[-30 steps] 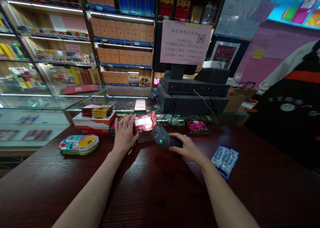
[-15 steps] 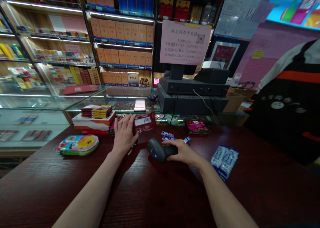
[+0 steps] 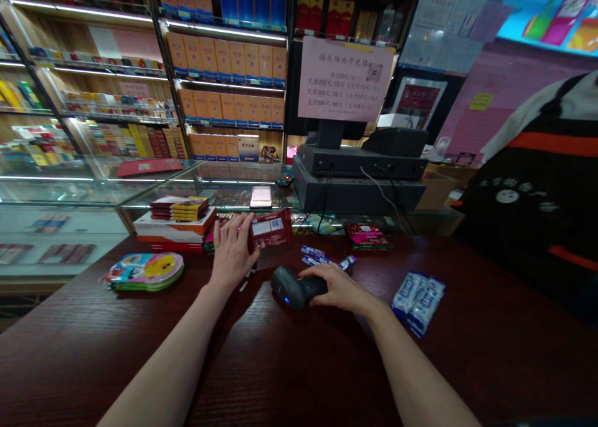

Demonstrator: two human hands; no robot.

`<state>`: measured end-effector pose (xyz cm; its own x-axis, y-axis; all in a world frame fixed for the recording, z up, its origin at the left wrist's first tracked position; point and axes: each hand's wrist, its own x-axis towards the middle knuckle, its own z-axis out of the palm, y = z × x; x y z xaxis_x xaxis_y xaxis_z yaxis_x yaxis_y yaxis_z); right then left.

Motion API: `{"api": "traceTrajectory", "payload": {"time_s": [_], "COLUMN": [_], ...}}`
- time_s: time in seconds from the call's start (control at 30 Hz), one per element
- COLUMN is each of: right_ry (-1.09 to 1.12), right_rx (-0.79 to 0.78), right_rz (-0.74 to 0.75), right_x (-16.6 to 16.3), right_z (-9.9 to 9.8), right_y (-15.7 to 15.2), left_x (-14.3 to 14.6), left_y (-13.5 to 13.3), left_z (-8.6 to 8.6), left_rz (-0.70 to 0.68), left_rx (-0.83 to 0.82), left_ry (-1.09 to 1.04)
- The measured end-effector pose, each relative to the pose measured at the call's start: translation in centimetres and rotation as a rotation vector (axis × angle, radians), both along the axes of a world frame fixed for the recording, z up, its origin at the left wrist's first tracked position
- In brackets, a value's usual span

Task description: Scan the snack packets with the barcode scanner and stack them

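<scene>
My left hand (image 3: 232, 249) grips a dark red snack packet (image 3: 271, 229) by its left end, its barcode side facing me. My right hand (image 3: 340, 288) is wrapped round the handle of a black barcode scanner (image 3: 290, 288), whose blue light is lit and whose head points left, just above the counter. Behind the scanner lie several small purple packets (image 3: 314, 256), partly hidden by my right hand. To the right are blue-and-white packets (image 3: 419, 302). A stack of boxes (image 3: 175, 227) with red and yellow packets on top stands left of my left hand.
Colourful cartoon-shaped packs (image 3: 144, 271) lie on the dark wooden counter (image 3: 275, 377) at left. Red packets (image 3: 368, 235) rest near the back. A till unit (image 3: 359, 187) with cables stands behind. At right is a person in a dark garment (image 3: 527, 209).
My right hand and the scanner have shifted slightly left and down. My left hand stays almost still with the dark red packet. The person at right has moved a little.
</scene>
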<state>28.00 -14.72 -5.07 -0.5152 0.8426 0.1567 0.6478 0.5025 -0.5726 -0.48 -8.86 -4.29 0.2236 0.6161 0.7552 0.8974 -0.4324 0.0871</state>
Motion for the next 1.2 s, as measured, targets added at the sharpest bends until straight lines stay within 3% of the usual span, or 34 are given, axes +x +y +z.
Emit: {"api": "traceTrajectory", "payload": {"time_s": [0.23, 0.4, 0.63, 0.77, 1.2], "right_ry": [-0.02, 0.143, 0.511, 0.671, 0.692], "right_rx": [-0.017, -0.096, 0.016, 0.038, 0.047], "right_rz": [0.011, -0.019, -0.322, -0.422, -0.496], "right_x": [-0.2, 0.4, -0.1, -1.1, -2.4], "right_z": [0.4, 1.4, 0.5, -0.4, -0.8], "right_y": [-0.2, -0.6, 1.2, 2.7, 3.4], "left_x": [0.0, 0.1, 0.7, 1.3, 2.4], "left_y": [0.1, 0.0, -0.3, -0.6, -0.8], "left_z": [0.0, 0.1, 0.4, 0.4, 0.2], "left_rz": [0.011, 0.003, -0.073, -0.118, -0.231], "left_rx": [0.001, 0.003, 0.006, 0.0, -0.045], "left_ry": [0.023, 0.035, 0.056, 0.079, 0.113]}}
